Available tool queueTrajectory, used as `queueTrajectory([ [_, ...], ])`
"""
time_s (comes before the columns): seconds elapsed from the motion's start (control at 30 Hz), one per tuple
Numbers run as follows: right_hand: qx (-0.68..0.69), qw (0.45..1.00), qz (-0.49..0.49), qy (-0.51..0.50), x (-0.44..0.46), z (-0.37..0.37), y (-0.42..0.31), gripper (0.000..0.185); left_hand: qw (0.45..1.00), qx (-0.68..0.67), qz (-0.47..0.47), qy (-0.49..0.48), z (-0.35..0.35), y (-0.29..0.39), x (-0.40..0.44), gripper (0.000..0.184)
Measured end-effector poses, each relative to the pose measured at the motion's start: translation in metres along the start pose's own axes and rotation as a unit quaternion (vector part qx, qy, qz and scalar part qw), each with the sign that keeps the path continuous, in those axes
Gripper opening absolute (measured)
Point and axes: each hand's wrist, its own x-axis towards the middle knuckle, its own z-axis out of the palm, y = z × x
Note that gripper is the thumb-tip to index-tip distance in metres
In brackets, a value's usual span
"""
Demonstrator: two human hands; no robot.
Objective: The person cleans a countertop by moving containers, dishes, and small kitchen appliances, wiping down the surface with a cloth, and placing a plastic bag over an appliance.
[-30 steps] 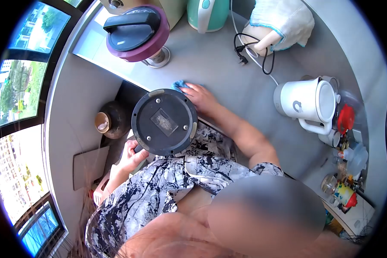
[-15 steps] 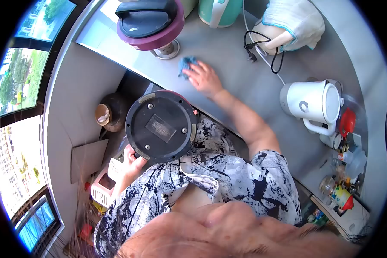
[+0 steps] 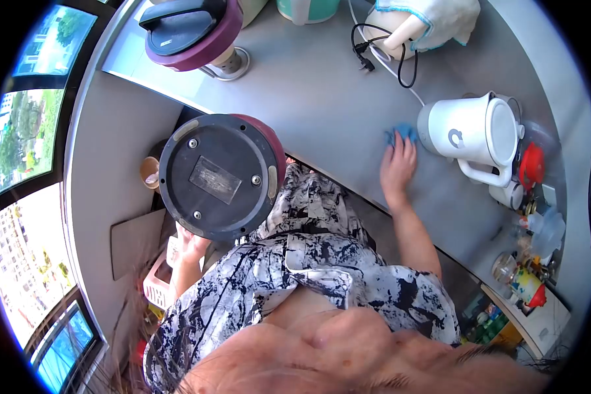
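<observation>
My left hand (image 3: 192,244) is closed at the lower edge of a maroon appliance jug (image 3: 220,180), its fingers partly hidden behind it. The jug is tipped so that its black round base, with screws and a label, faces me. On the grey counter (image 3: 335,98), my right hand (image 3: 399,164) presses down on a crumpled blue cloth (image 3: 402,133). That cloth lies just left of a white electric kettle (image 3: 469,134). A purple appliance head with a black handle (image 3: 190,29) stands at the counter's upper left.
A teal jug (image 3: 308,10) and a cloth-covered white appliance (image 3: 400,36) with a black plug (image 3: 366,62) stand at the back. Jars, a red lid (image 3: 532,164) and small bottles crowd the right side. A brown pot (image 3: 150,172) sits below the counter, by the windows.
My right hand has slid the blue cloth rightwards across the counter, from near the purple head to beside the white kettle. The jug in my left hand has shifted left and slightly up in view.
</observation>
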Motion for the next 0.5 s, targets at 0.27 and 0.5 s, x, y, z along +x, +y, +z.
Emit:
queueTrajectory([
  [0.27, 0.142, 0.957, -0.253, -0.025, 0.055, 0.062, -0.168, 0.035, 0.994, -0.089, -0.059, 0.025, 0.012, 0.008, 0.011, 0.057],
  [0.5, 0.098, 0.949, -0.286, -0.093, -0.033, -0.018, -0.049, 0.040, 0.975, -0.219, -0.027, -0.040, 0.044, 0.021, 0.056, 0.035],
])
